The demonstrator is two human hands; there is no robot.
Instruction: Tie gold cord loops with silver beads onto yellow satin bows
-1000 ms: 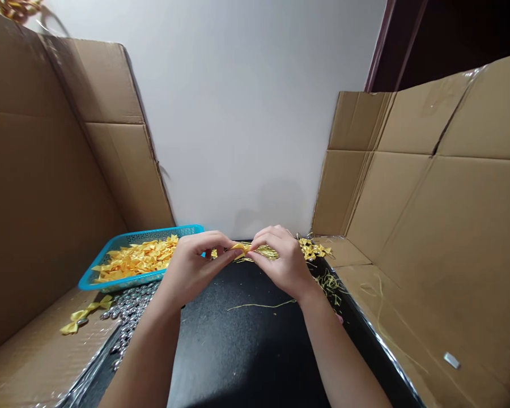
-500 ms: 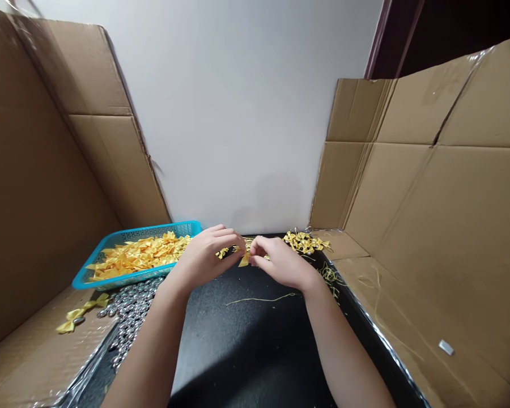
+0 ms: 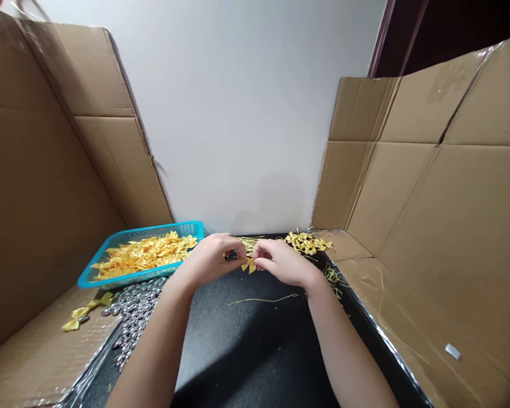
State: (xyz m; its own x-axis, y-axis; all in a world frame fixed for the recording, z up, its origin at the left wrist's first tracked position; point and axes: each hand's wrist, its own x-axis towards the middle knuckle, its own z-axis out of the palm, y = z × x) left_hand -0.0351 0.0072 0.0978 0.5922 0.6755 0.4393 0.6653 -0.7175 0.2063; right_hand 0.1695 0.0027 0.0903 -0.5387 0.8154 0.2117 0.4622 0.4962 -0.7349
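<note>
Between my two hands, over the far part of the black tabletop (image 3: pixel 221 334), is a small yellow ribbon bow (image 3: pixel 249 265). My left hand (image 3: pixel 216 255) pinches it from the left with thumb and fingers. From the right, my right hand (image 3: pixel 280 260) is closed at the bow too, its fingertips pressed together. The middle of the bow is partly hidden by my fingers. Behind the hands lies a bundle of gold cords (image 3: pixel 249 243). One loose cord (image 3: pixel 261 300) lies on the black surface nearer to me.
A blue basket (image 3: pixel 85 277) of yellow bows stands at left. Silver beads (image 3: pixel 138 309) are heaped before it, with a few bows (image 3: pixel 80 317) alongside. Finished-looking bows with cords (image 3: pixel 308 242) and tangled cord (image 3: pixel 332 276) lie right. Cardboard walls (image 3: pixel 450 215) flank both sides.
The hands have drawn slightly apart, and more of the bow between them shows now. The whole view has shifted a little.
</note>
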